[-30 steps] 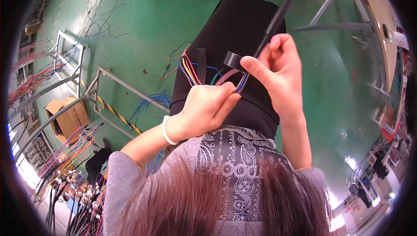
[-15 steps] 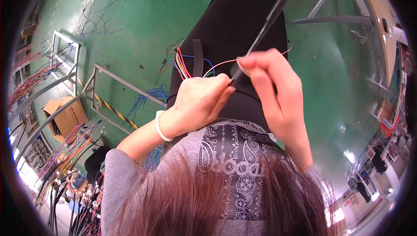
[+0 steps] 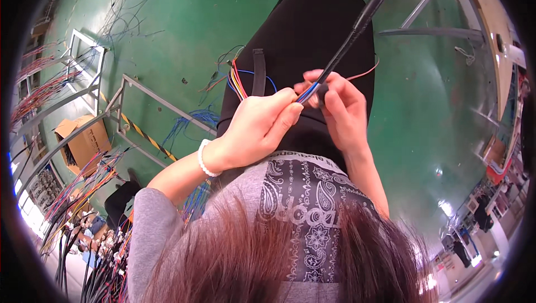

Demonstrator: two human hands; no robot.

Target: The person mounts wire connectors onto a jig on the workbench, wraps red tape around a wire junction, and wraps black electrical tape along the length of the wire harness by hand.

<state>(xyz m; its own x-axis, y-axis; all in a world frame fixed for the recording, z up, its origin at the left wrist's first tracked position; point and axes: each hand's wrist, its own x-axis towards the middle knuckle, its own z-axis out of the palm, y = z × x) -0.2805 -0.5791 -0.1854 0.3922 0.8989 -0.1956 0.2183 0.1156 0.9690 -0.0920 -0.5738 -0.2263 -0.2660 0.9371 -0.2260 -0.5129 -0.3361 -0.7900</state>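
Note:
Closed round a bundle of wires [image 3: 308,94], my left hand [image 3: 258,125] rests above my lap. Blue and dark wires show between the two hands. Beyond them the bundle becomes a black-wrapped cable [image 3: 360,27], which runs up to the far right. My right hand [image 3: 349,110] is beside the bare stretch, its fingers bent round a small dark piece that looks like black tape [image 3: 322,94]; some fingertips are blurred. Loose red, yellow and blue wire ends [image 3: 237,82] stick out past my left hand. A pink wire [image 3: 363,73] trails off to the right.
A black strap [image 3: 259,74] lies on my black-clad lap [image 3: 312,29]. Metal frames [image 3: 167,110] stand on the left, near a cardboard box [image 3: 84,141] and hanging coloured wires [image 3: 84,191]. A table edge [image 3: 491,35] is at the far right. Loose wires lie on the green floor.
My right hand has moved down and closer to my body, and its fingers have shifted around the bundle. Blue wires now show between my hands. The cable has swung slightly right.

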